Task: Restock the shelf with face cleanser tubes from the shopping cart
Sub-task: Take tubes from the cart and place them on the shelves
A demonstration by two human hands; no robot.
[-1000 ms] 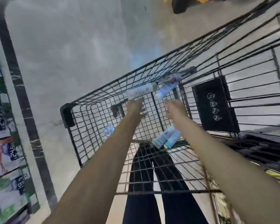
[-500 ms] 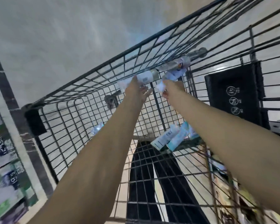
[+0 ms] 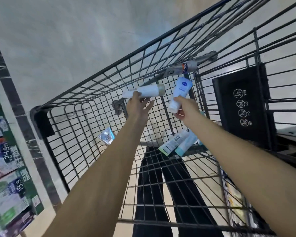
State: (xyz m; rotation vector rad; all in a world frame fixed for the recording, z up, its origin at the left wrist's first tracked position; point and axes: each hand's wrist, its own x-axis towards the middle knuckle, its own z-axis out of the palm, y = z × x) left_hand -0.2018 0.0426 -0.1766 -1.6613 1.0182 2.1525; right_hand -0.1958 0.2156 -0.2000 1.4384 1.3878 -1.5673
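Shop floor, wire cart point(image 3: 96, 106) mid-frame: pickup step.
Left hand point(image 3: 138, 106) touching white tube point(image 3: 143, 91), grip unclear; right hand point(image 3: 186, 108) pinching blue-logo tube point(image 3: 179, 93). Next: lifting both toward shelf point(image 3: 7, 168) at lower left.

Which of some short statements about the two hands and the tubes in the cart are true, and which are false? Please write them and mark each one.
1. The right hand grips a white tube with a blue round logo. True.
2. The left hand hangs free of any tube. False: it touches a white tube with a tan cap.
3. More tubes lie on the bottom of the shopping cart. True: a pair lies under the right arm.
4. The black panel with white signs is at the left of the cart. False: it is at the right.
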